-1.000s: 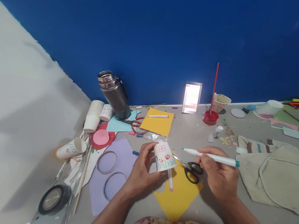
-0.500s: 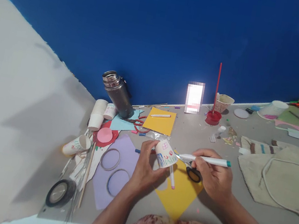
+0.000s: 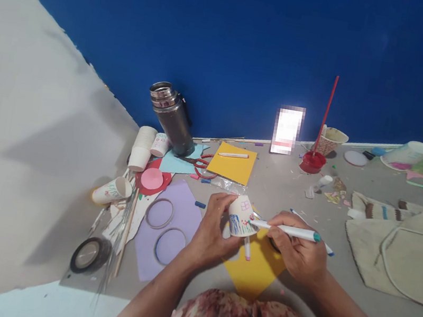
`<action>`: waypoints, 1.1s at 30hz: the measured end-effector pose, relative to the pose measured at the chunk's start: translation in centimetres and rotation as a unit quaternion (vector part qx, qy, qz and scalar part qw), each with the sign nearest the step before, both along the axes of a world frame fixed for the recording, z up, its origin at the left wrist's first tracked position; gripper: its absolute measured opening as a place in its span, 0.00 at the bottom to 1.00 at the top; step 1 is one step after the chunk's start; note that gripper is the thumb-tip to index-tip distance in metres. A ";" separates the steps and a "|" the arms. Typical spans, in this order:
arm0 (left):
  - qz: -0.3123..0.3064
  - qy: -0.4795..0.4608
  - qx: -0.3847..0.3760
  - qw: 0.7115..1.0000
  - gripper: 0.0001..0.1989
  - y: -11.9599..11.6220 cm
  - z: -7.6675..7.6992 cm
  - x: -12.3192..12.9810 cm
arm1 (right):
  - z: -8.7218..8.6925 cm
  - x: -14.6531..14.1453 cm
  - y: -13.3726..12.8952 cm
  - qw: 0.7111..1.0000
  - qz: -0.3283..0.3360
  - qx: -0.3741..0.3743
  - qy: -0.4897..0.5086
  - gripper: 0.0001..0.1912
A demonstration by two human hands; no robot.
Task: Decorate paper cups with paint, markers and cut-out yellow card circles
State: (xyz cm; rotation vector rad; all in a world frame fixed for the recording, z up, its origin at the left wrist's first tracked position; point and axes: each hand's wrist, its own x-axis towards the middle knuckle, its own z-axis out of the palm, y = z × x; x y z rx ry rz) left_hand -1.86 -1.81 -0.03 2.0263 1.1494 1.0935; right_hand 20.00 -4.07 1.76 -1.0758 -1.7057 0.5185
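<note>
My left hand [image 3: 215,229] grips a small white paper cup [image 3: 240,216], turned bottom up and tilted, with a pink window, blue strokes, red flowers and green grass drawn on it. A white marker with a green end [image 3: 292,231] is pinched in my right hand [image 3: 299,250], its green tip at the cup's right side. Beneath them lie a yellow sheet [image 3: 251,277], a white pen with a pink end [image 3: 247,250] and scissors, mostly hidden by my right hand. Behind my right hand a blue-capped pen shows in part.
Purple paper [image 3: 172,200] with two rings lies left, near a tape roll [image 3: 89,255], wires and stacked cups [image 3: 141,153]. A dark flask [image 3: 173,120] stands behind. Red-handled pliers [image 3: 197,162] lie by yellow paper [image 3: 229,169]. A cloth bag [image 3: 401,253] is at right.
The marker's tip has moved onto the cup's drawn side. The whole view has shifted somewhat, and the blue-capped pen behind my right hand has come into sight.
</note>
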 end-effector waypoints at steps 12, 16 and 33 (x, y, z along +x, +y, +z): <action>-0.023 -0.014 -0.004 1.000 0.39 -0.2 0.0 -0.2 | 0.3 0.0 0.0 1.000 0.006 -0.004 0.002 0.06; -0.025 -0.021 -0.006 0.999 0.39 -0.2 0.0 -0.1 | 0.2 0.0 -0.1 1.000 -0.013 -0.006 0.012 0.05; -0.033 -0.013 -0.021 0.999 0.39 -0.2 -0.1 -0.1 | 0.3 -0.1 0.1 1.000 0.017 -0.021 0.002 0.08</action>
